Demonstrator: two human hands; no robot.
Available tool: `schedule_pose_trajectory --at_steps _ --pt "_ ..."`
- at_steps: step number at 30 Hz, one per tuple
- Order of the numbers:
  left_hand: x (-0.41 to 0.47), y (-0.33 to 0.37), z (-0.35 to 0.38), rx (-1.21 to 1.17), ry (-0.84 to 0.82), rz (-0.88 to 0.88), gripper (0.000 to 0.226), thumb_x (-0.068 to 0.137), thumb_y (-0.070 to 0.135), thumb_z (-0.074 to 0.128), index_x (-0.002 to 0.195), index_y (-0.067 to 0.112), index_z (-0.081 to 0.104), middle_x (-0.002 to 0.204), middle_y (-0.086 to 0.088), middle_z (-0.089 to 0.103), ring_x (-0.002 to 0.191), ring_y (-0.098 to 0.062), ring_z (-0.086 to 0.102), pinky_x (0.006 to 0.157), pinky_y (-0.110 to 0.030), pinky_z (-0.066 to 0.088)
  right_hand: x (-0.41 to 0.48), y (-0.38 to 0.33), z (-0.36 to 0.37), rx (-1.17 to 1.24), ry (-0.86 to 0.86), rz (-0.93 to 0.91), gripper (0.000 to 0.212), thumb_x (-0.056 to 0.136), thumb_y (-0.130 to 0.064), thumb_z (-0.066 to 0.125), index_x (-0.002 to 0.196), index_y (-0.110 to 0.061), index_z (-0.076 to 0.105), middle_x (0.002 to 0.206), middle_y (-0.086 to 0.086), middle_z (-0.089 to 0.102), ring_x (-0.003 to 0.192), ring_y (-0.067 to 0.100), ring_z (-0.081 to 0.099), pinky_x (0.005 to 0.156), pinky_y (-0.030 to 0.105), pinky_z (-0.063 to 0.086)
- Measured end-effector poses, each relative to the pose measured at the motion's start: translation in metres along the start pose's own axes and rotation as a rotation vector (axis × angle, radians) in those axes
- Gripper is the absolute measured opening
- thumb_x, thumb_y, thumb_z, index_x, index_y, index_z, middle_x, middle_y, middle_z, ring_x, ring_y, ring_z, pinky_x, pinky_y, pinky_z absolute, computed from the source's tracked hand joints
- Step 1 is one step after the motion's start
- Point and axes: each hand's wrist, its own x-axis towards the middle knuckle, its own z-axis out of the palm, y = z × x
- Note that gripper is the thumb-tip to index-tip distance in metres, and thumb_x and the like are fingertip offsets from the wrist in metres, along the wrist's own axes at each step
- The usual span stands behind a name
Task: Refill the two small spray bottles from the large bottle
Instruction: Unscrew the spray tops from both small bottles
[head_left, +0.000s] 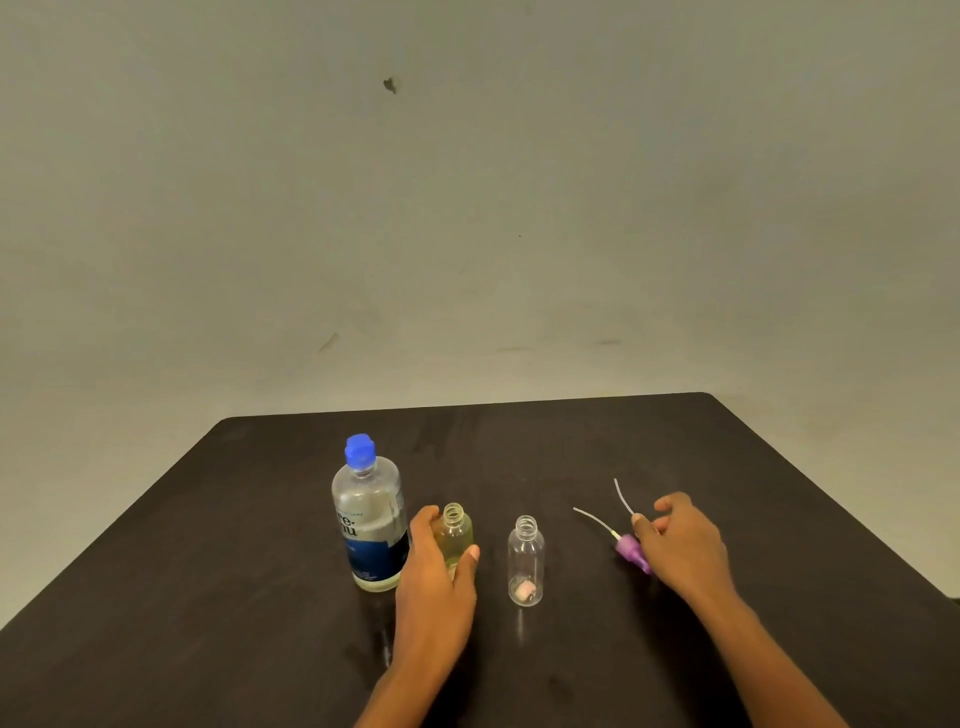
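- Well, the small clear plastic bottle of yellowish liquid (457, 531), probably light and slick, is gripped mid-body by the left hand (434, 584).
- The right hand (685, 551) is curled over a purple spray top (628, 548); whether it's held can't be told.

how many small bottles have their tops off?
2. A yellowish bottle, gripped by the left hand, beside the large bottle; a clear bottle standing alone to its right. None seem hidden.

On the bench (208, 571), the large bottle (370, 519) stands leftmost, the first small bottle (454, 535) just right of it. The second small bottle (525, 561) stands further right, and the spray heads (628, 548) lie rightmost.
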Motion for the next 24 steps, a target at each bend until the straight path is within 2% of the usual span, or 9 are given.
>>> schedule_pose_trajectory --at_steps 2,6,10,14,18,21,22,24 --pt "-0.001 0.002 -0.001 -0.011 0.008 0.004 0.064 0.088 0.016 0.063 0.141 0.019 0.028 0.137 -0.001 0.049 0.124 -0.015 0.048 0.106 -0.034 0.039 0.0 -0.001 -0.001 -0.002 0.002 0.004 0.031 0.092 -0.031 0.056 0.115 -0.01 0.052 0.1 0.006 0.063 0.086 0.019 0.055 0.071 0.029 0.038" --pt "-0.001 0.009 -0.006 -0.017 0.024 0.036 0.068 0.086 0.014 0.065 0.143 0.016 0.027 0.145 0.0 0.041 0.133 -0.014 0.039 0.109 -0.027 0.03 -0.001 -0.003 -0.003 0.018 -0.001 0.0 0.03 0.095 -0.031 0.052 0.114 -0.008 0.052 0.094 0.002 0.056 0.086 0.018 0.05 0.073 0.03 0.036" --pt "-0.001 0.019 -0.013 -0.015 0.07 0.108 0.066 0.087 0.015 0.064 0.143 0.017 0.029 0.146 0.002 0.038 0.135 -0.013 0.035 0.108 -0.024 0.027 -0.002 -0.008 -0.006 0.013 -0.029 0.017 0.029 0.098 -0.031 0.048 0.114 -0.007 0.05 0.099 0.006 0.054 0.085 0.019 0.047 0.071 0.029 0.034" --pt "-0.002 0.034 -0.022 -0.043 0.136 0.229 0.054 0.087 0.015 0.063 0.135 0.023 0.039 0.133 0.01 0.044 0.119 -0.001 0.037 0.099 -0.02 0.031 0.001 -0.013 -0.009 -0.005 -0.048 0.034 0.035 0.098 -0.035 0.045 0.119 -0.007 0.049 0.115 0.011 0.058 0.094 0.023 0.05 0.075 0.029 0.034" --pt "0.002 0.046 -0.036 -0.025 0.244 0.368 0.042 0.086 0.011 0.064 0.123 0.022 0.05 0.119 0.014 0.05 0.111 0.001 0.045 0.093 -0.017 0.033 -0.002 -0.024 -0.012 0.02 0.094 -0.062 0.036 0.096 -0.033 0.049 0.121 -0.007 0.051 0.125 0.018 0.052 0.113 0.034 0.05 0.09 0.037 0.039" --pt "0.008 0.052 -0.047 0.028 0.324 0.458 0.037 0.083 0.006 0.066 0.117 0.017 0.055 0.112 0.01 0.053 0.099 0.008 0.041 0.088 -0.005 0.029 -0.008 -0.042 -0.014 0.061 0.151 -0.15 0.036 0.096 -0.032 0.05 0.124 -0.009 0.05 0.128 0.015 0.048 0.116 0.032 0.048 0.092 0.036 0.039" --pt "0.01 0.053 -0.05 0.043 0.342 0.47 0.037 0.082 0.005 0.067 0.116 0.015 0.056 0.109 0.011 0.053 0.095 0.007 0.041 0.088 -0.005 0.029 -0.01 -0.048 -0.015 0.074 0.15 -0.172 0.036 0.096 -0.032 0.05 0.124 -0.01 0.049 0.129 0.014 0.048 0.116 0.03 0.048 0.091 0.036 0.039" --pt "0.014 0.054 -0.055 0.08 0.369 0.48 0.037 0.082 0.006 0.068 0.115 0.016 0.056 0.106 0.017 0.05 0.085 -0.001 0.044 0.088 -0.017 0.035 -0.013 -0.06 -0.014 0.096 0.136 -0.212 0.036 0.096 -0.033 0.05 0.125 -0.012 0.048 0.131 0.012 0.046 0.117 0.028 0.048 0.092 0.036 0.04"
